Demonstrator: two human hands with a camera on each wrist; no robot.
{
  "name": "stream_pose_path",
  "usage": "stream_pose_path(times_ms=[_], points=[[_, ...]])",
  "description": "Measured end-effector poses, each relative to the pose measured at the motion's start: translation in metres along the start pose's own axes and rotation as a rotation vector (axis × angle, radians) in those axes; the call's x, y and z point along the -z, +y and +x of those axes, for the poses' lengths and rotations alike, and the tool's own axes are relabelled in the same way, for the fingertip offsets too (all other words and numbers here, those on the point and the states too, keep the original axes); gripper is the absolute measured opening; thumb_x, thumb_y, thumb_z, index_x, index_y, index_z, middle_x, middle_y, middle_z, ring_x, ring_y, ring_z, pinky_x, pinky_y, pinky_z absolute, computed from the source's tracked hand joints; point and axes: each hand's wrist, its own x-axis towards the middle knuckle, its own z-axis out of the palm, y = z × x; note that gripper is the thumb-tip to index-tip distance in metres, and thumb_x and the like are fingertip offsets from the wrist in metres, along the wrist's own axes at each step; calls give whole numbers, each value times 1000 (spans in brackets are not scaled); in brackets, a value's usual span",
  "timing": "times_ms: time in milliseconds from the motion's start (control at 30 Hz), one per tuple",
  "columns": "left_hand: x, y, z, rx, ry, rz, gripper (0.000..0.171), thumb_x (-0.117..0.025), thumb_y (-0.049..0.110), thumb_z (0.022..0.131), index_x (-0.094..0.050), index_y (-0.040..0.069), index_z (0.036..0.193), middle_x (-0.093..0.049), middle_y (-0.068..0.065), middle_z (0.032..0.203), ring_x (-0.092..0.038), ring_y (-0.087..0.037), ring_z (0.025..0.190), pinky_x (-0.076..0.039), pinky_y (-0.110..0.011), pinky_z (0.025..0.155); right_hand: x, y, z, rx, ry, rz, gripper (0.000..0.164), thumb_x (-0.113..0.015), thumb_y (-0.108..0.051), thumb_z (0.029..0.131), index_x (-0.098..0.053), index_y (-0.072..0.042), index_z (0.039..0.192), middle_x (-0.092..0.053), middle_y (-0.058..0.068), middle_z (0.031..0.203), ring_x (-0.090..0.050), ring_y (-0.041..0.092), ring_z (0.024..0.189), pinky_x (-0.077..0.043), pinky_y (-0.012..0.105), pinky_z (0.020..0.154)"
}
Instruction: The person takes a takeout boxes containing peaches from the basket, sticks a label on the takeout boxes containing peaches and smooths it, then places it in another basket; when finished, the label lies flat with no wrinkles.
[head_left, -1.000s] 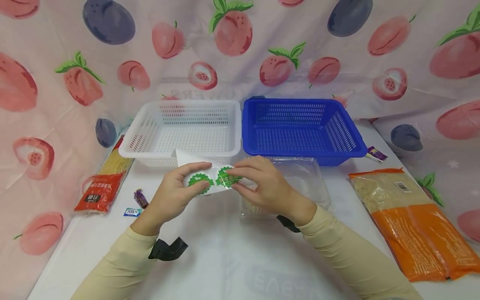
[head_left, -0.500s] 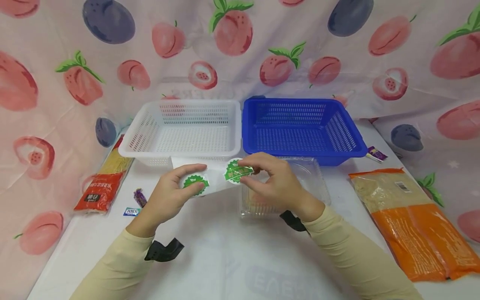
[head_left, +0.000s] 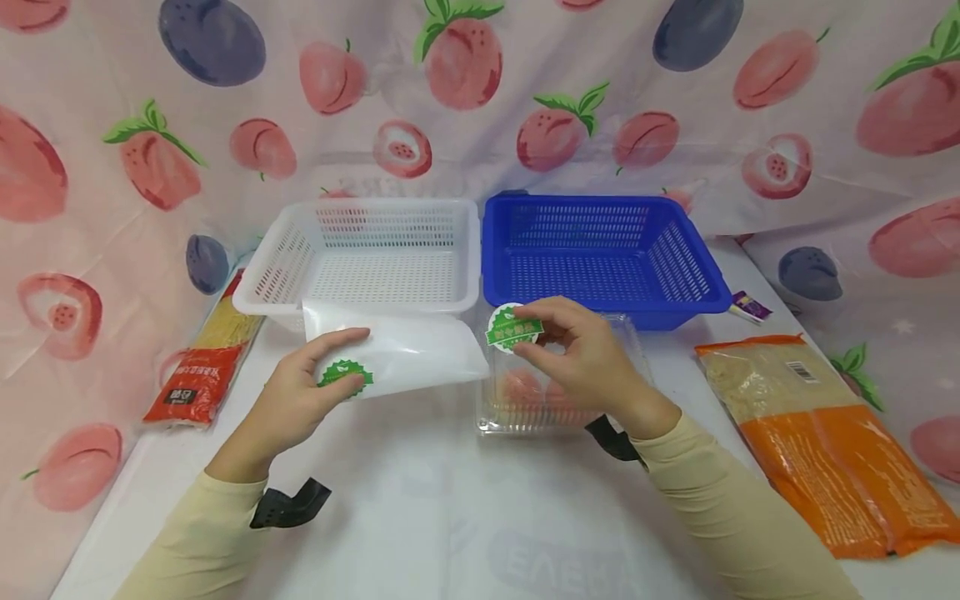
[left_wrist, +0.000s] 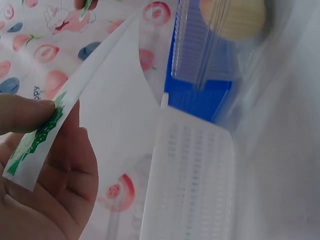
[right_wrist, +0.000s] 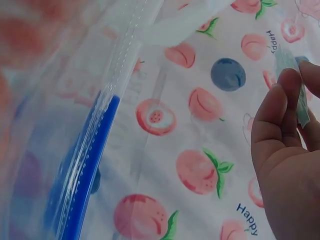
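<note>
My left hand [head_left: 303, 400] pinches a glossy white backing sheet [head_left: 408, 350] by its left end, thumb beside a green round sticker [head_left: 347, 377] on it. In the left wrist view the sheet is seen nearly edge-on near the thumb. Between thumb and fingers of my right hand [head_left: 588, 354] is a round white-and-green sticker [head_left: 513, 328], apart from the sheet. Below and behind that hand sits a clear plastic clamshell box [head_left: 495, 417] holding roundish pinkish things; the hand covers part of it.
A white basket [head_left: 281, 296] and a blue basket [head_left: 600, 304] stand side by side at the back. A red-and-yellow packet [head_left: 183, 383] lies left, an orange packet [head_left: 832, 467] right. A small purple packet [head_left: 750, 307] lies past the blue basket. Patterned cloth [head_left: 465, 167] hangs behind.
The right hand has drawn one sticker off the sheet and moved right with it. My left hand has moved left with the sheet, now covering the small packets on the left.
</note>
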Motion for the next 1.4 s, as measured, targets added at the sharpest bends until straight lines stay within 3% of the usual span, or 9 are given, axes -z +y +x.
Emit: stream_pose_path(times_ms=[267, 467, 600, 700, 833, 1000, 1200, 1400], points=[[18, -18, -6, 19, -77, -3, 61, -67, 4, 93, -45, 11, 150, -52, -20, 125, -55, -27, 89, -52, -27, 67, 25, 3, -8, -148, 11, -114, 36, -76, 6, 85, -68, 4, 120, -68, 11, 111, -65, 20, 87, -55, 20, 78], [15, -31, -4, 90, -148, -27, 62, -68, 8, 93, -45, 11, 150, -51, -18, 130, -54, -26, 96, -50, -29, 75, 46, 14, -16, -281, -36, -236, 36, -76, -3, 88, -68, -1, 124, -69, 8, 110, -67, 19, 84, -55, 20, 71], [10, -39, 0, 136, -201, -25, 62, -70, 13, 92, -46, 12, 149, -53, -16, 133, -54, -28, 104, -47, -38, 87, 54, 22, -20, -344, -88, -296, 36, -75, -9, 91, -69, -2, 125, -70, 8, 108, -67, 19, 85, -55, 25, 71], [4, -45, 2, 123, -212, -31, 59, -71, 15, 92, -49, 8, 147, -53, -16, 139, -50, -31, 121, -40, -52, 102, 56, 26, -22, -361, -119, -333, 35, -73, -11, 92, -69, -2, 125, -71, 10, 108, -66, 21, 86, -55, 31, 74], [-5, -52, 6, 93, -204, -41, 54, -69, 16, 95, -51, 2, 144, -46, -18, 149, -33, -35, 140, -23, -64, 112, 57, 31, -23, -378, -155, -371, 32, -73, -10, 91, -71, -3, 123, -70, 9, 105, -62, 22, 87, -53, 37, 76], [-15, -57, 10, 97, -200, -44, 51, -67, 14, 96, -52, 2, 143, -44, -20, 150, -29, -38, 143, -20, -64, 113, 55, 39, -22, -393, -207, -396, 33, -73, -13, 91, -71, -4, 122, -70, 7, 100, -62, 22, 86, -52, 39, 77], [-24, -62, 14, 147, -212, -73, 53, -65, 14, 97, -49, 4, 146, -38, -20, 155, -25, -37, 145, -18, -63, 115, 52, 45, -22, -424, -249, -390, 35, -73, -19, 92, -71, -7, 125, -71, 5, 96, -63, 22, 86, -50, 36, 71], [-31, -65, 18, 209, -188, -70, 59, -66, 13, 96, -44, 12, 151, -37, -20, 154, -34, -37, 138, -21, -63, 113, 51, 46, -19, -424, -293, -412, 33, -71, -18, 92, -72, -6, 123, -71, 6, 95, -62, 21, 83, -48, 34, 67]])
